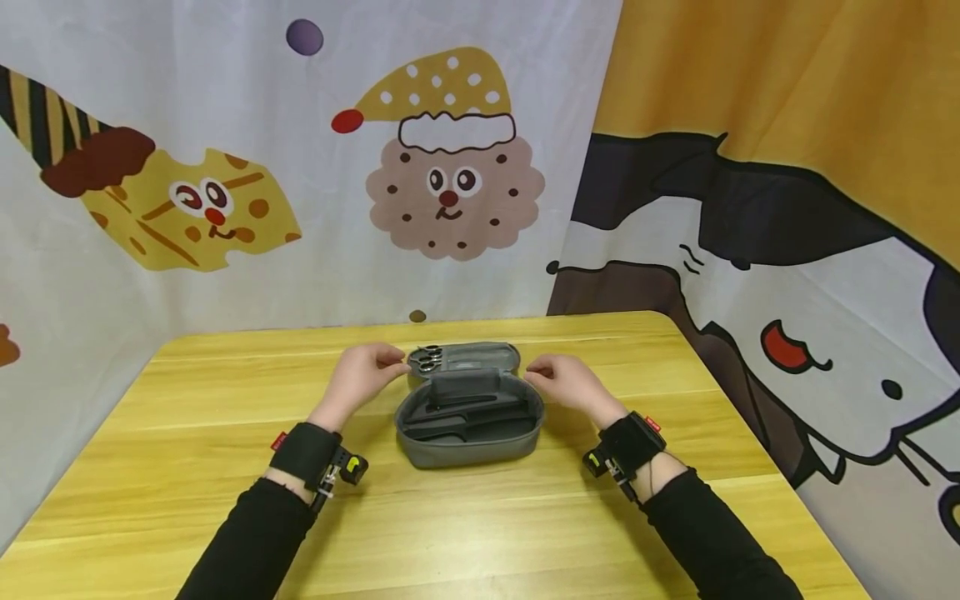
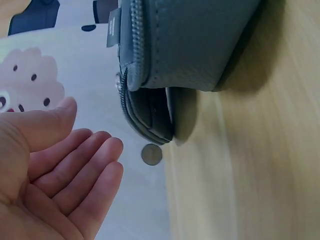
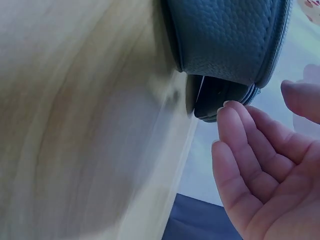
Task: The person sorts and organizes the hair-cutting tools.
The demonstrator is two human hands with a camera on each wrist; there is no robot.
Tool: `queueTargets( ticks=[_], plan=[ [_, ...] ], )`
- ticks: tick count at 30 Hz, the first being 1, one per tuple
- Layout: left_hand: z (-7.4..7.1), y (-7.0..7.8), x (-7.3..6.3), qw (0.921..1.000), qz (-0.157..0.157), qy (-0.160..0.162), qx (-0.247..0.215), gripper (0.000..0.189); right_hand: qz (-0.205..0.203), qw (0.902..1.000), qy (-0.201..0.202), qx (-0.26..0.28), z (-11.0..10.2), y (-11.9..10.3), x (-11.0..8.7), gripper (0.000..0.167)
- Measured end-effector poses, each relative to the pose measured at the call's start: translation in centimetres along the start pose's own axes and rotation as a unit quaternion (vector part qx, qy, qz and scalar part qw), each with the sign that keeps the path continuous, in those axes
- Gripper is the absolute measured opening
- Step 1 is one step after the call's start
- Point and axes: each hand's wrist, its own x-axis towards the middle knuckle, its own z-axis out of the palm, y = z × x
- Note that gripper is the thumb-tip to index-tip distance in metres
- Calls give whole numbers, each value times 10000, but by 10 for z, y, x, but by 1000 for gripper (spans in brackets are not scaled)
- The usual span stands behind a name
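A grey zip case (image 1: pixel 468 452) lies unzipped on the table, its lid (image 1: pixel 498 357) folded back toward the wall. Silver scissors (image 1: pixel 429 360) sit at the lid's left end. Inside the base are several long black items (image 1: pixel 495 414), their kind unclear. My left hand (image 1: pixel 362 375) is beside the lid's left end; in the left wrist view its loosely bent fingers (image 2: pixel 95 172) hold nothing and stay apart from the case. On the other side, my right hand (image 1: pixel 567 381) is near the hinge corner. Its relaxed fingers (image 3: pixel 255 160) grip nothing, with the fingertips close to the lid.
The case rests on a wood-grain table (image 1: pixel 480 525). Behind the table's back edge hangs a white cloth (image 1: pixel 247 300) with cartoon prints. A yellow, black and white printed cloth (image 1: pixel 757 333) hangs along the right side.
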Motion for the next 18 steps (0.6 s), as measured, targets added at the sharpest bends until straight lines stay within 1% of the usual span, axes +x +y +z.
queueTargets(
  ticks=[2,4,7,10,12,16,18],
  plan=[
    [0,-3,1,9998,-142,-18,-155,29,96,9999,24,133,-1,1,3,32],
    [1,-7,2,9987,-368,-62,-339,30,206,9993,35,316,-1,2,6,32],
    [3,-11,5,9951,-737,-168,-634,34,390,9975,-2,589,-1,5,11,33],
    [7,-14,10,9882,-1092,-327,-1024,37,572,9949,-51,833,0,6,16,34],
    [10,-16,13,9822,-1317,-399,-1278,37,683,9928,-71,977,1,7,20,37],
    [14,-19,20,9684,-1732,-402,-1750,35,914,9860,-142,1384,2,7,25,44],
    [14,-20,22,9644,-1850,-364,-1852,34,1024,9812,-181,1625,2,7,27,47]
  ],
)
